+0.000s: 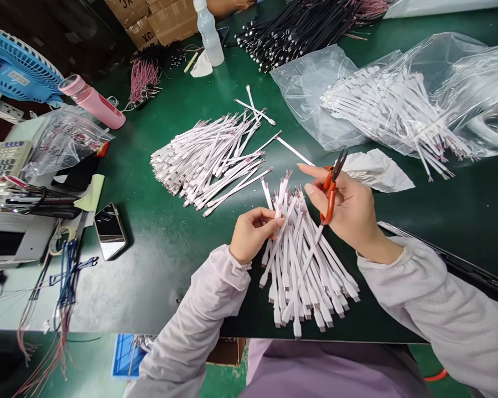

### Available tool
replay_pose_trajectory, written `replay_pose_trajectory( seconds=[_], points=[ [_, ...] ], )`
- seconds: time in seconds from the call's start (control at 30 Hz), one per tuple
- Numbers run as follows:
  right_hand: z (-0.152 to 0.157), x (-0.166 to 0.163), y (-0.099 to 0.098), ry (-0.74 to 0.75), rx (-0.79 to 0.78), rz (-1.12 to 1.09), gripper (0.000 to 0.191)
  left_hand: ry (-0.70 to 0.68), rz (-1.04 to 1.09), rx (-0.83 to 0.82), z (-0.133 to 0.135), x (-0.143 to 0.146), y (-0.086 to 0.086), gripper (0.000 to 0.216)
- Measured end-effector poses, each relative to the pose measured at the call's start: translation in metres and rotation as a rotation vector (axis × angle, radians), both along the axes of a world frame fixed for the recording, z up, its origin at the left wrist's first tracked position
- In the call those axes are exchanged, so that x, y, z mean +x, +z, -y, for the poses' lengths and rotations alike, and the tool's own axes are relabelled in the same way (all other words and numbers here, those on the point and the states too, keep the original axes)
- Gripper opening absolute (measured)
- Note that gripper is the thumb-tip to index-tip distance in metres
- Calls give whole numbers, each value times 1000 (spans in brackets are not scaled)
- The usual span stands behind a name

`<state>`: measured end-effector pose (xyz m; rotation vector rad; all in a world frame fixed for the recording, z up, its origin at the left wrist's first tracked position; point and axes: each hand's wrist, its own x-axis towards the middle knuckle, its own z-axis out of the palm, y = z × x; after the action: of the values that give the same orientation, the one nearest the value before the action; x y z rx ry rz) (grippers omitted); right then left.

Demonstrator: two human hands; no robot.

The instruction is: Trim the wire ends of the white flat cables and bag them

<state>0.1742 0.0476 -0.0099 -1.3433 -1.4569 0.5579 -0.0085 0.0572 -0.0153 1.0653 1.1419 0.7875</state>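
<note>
Between thumb and fingers, my left hand (255,232) pinches a flat white USB cable (281,202) near its end, where thin stripped wires stick up. My right hand (348,207) holds small orange-handled wire cutters (330,193), their dark jaws pointing up and away from the cable. Under and between both hands lies a heap of white USB cables (311,271), plugs toward me and bare wire ends facing away. Farther left on the table is a second pile of the same white cables (207,157).
A plastic bag (398,105) of white cables lies at the back right, beside crumpled white tissue (379,170). Black cables (299,30) are heaped at the back. A bottle (209,36), pink flask (93,102), phone (110,231) and blue fan (20,66) stand or lie leftward.
</note>
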Motion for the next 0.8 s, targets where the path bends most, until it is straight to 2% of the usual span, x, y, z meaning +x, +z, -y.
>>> replay_pose_trajectory(
  seconds=[0.2, 0.43, 0.6, 0.7, 0.8],
  points=[
    [-1, 0, 2, 32, 50, -1, 26, -25, -18, 35, 1, 3, -3, 26],
    [-1, 1, 1, -3, 60, 69, 22, 2, 2, 64, 1, 3, -3, 27],
    [0, -1, 1, -24, 227, 225, 27, 30, 12, 61, 1, 2, -2, 31],
    [0, -3, 0, 108, 277, 255, 27, 47, 12, 58, 0, 1, -3, 35],
    [0, -5, -3, 256, 226, 252, 26, 56, 23, 49, -1, 1, -3, 39]
  ],
)
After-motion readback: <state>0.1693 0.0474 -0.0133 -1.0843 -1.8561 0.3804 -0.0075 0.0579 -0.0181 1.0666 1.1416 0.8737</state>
